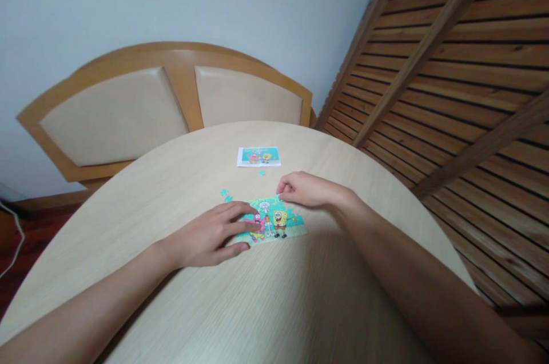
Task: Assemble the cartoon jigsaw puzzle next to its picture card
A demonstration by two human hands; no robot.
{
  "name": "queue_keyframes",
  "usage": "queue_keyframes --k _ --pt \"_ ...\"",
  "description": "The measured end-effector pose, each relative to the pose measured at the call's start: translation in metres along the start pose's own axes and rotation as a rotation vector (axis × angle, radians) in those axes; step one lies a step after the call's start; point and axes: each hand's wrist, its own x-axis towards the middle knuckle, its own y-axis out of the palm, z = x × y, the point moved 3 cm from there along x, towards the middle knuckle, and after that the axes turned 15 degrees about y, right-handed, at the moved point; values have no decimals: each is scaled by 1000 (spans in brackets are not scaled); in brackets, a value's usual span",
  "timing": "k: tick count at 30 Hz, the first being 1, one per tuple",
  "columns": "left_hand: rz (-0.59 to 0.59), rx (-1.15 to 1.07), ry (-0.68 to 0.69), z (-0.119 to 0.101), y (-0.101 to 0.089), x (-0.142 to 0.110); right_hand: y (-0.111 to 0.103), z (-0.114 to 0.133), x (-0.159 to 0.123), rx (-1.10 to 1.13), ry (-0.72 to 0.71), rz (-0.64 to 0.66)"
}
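Note:
A mostly assembled jigsaw puzzle (269, 230) lies flat on the round table, with a pink starfish, a pale squid figure and a yellow sponge figure on a teal background. My left hand (214, 232) rests on its left part, fingers spread and flat, covering some of it. At the upper right edge, my right hand (302, 190) is closed in a pinch on a small teal puzzle piece (279, 198), mostly hidden by the fingertips. Several loose teal pieces (226, 195) lie beyond my left hand. Another loose piece (262, 172) sits farther back.
A printed reference picture (260, 156) with the same figures lies on white paper near the far side of the light wood table (171, 318). Behind the table stands a padded wooden backrest (180, 61) against the wall. Slatted wooden panels (450, 95) flank the right side.

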Motion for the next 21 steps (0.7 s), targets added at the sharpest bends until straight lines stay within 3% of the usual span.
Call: queue_keyframes --k 9,21 --pt "-15 -13 -8 -1 -1 0 -2 10 -8 -49 30 -24" --pt "-22 -21 0 -1 -1 1 -4 -2 2 -18 -29 -58"
